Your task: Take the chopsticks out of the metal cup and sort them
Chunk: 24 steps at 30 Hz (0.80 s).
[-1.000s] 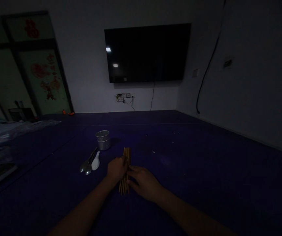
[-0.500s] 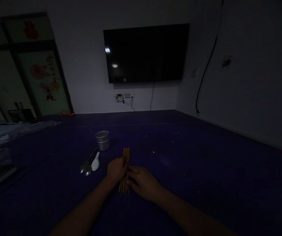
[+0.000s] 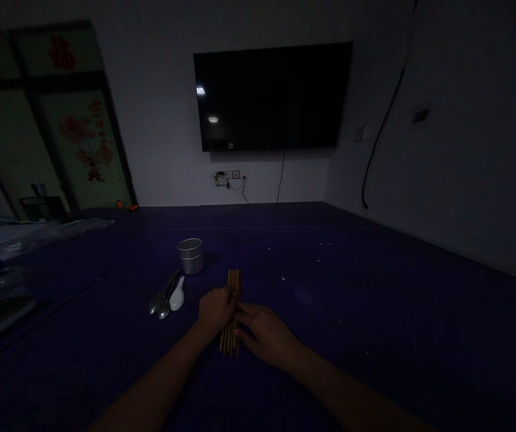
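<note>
A bundle of wooden chopsticks (image 3: 228,341) lies on the purple surface in front of me, pointing away, its near ends slightly fanned. My left hand (image 3: 216,309) is closed over the middle of the bundle from the left, and its fingertips are partly hidden. From the right, my right hand (image 3: 264,333) grips the same chopsticks with its fingertips, thumb lower down along them. Left of the hands lie a white soup spoon (image 3: 177,297) and some metal spoons (image 3: 163,309), side by side. Behind them stands an upright metal cup (image 3: 191,258); what it holds inside is not visible.
The purple surface (image 3: 375,288) reaches back to the wall and carries small white scraps (image 3: 283,278). Clear plastic wrapping (image 3: 73,231) and a dark tray-like object (image 3: 6,321) lie at the left. A television (image 3: 273,99) hangs on the wall above.
Both hands stay on the chopsticks with hardly any movement. The whole view has shifted slightly, so things appear a little further right.
</note>
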Each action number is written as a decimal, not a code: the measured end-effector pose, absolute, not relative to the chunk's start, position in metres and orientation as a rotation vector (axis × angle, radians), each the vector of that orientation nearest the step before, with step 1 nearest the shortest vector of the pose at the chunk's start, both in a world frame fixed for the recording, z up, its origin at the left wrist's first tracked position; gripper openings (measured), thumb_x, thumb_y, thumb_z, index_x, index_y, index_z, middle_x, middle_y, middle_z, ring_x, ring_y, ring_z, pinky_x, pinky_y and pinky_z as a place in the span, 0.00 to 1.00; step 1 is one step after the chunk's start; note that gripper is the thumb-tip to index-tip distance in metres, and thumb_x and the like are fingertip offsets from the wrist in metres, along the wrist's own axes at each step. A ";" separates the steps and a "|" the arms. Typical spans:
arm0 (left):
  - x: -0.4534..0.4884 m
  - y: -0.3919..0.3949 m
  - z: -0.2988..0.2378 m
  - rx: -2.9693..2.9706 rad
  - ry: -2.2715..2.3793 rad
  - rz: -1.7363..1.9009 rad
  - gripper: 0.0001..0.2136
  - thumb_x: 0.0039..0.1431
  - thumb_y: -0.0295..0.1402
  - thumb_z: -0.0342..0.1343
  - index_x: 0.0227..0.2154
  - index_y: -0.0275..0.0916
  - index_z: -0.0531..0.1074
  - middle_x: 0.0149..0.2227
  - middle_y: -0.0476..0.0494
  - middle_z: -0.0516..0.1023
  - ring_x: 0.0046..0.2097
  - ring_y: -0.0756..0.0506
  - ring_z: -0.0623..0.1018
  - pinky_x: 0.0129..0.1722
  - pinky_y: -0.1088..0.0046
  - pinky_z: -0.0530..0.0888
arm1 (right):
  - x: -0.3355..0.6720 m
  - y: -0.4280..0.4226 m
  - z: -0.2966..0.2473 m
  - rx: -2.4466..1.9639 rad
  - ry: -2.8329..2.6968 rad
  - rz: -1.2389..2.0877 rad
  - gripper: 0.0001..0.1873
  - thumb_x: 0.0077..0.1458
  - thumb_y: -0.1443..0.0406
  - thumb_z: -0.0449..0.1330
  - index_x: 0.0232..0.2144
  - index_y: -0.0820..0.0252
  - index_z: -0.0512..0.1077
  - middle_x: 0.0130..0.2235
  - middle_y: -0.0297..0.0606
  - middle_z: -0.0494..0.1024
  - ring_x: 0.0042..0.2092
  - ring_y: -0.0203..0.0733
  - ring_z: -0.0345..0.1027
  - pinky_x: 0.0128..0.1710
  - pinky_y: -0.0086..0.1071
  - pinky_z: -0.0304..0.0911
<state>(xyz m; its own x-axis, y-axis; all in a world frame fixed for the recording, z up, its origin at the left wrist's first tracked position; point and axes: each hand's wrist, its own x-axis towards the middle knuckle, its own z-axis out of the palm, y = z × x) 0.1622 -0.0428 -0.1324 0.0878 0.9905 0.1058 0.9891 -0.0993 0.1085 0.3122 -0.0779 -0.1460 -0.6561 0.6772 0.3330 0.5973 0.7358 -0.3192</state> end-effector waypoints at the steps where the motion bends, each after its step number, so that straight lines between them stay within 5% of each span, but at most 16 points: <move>1: 0.162 -0.043 -0.132 2.308 2.101 0.238 0.18 0.65 0.41 0.37 0.42 0.41 0.71 0.39 0.41 0.79 0.41 0.44 0.78 0.34 0.74 0.69 | 0.312 -0.078 -0.146 -0.973 -2.505 0.253 0.13 0.57 0.64 0.54 0.45 0.57 0.70 0.50 0.42 0.73 0.51 0.46 0.66 0.51 0.37 0.58; 24: 0.162 -0.042 -0.135 2.320 2.114 0.265 0.17 0.64 0.41 0.39 0.41 0.41 0.71 0.39 0.41 0.78 0.41 0.43 0.78 0.35 0.72 0.70 | 0.312 -0.079 -0.148 -0.972 -2.520 0.232 0.14 0.57 0.66 0.53 0.46 0.59 0.69 0.52 0.45 0.71 0.53 0.47 0.64 0.53 0.39 0.57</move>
